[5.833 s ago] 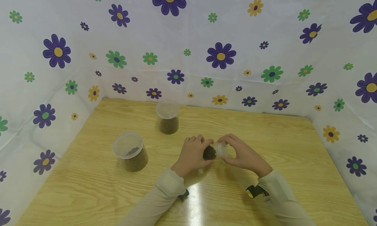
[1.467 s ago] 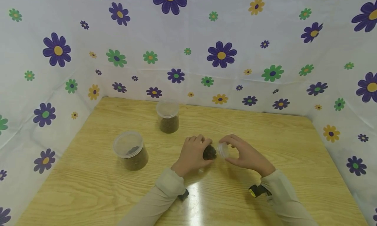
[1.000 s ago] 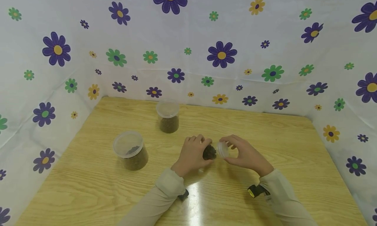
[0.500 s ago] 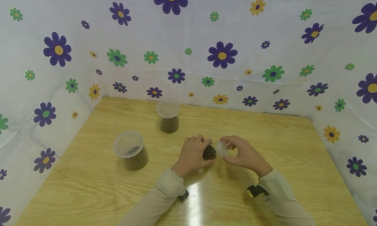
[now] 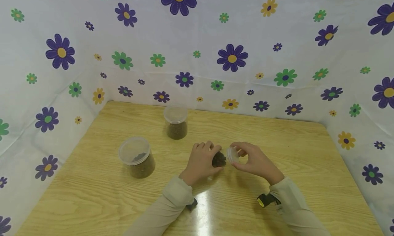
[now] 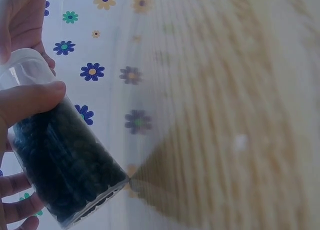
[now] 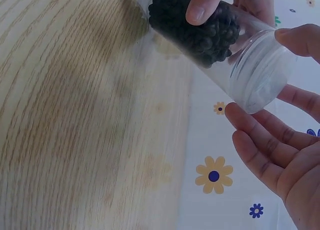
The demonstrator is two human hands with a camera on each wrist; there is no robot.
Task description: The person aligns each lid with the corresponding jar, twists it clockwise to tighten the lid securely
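A clear plastic jar (image 7: 192, 29) partly filled with dark, bean-like pieces is tilted on its side above the table. My left hand (image 5: 200, 162) grips its body; in the left wrist view the thumb (image 6: 37, 102) lies across the wall near the lid end. On the jar's right end sits a translucent lid (image 7: 265, 72), which my right hand (image 5: 255, 163) holds by its rim between thumb and fingers. Whether the lid is tight or loose on the thread cannot be told. The dark contents slump towards the base, with a gap below the lid.
Two wider clear jars with lids and brown contents stand upright on the wooden table (image 5: 92, 201): a near-left jar (image 5: 141, 166) and a farther jar (image 5: 176, 129) at the back. A white flowered cloth (image 5: 197, 34) surrounds the back and sides.
My right hand has shifted slightly about the lid, its fingers and wrist turning a little back and forth. My left hand and the other jars have stayed in place.
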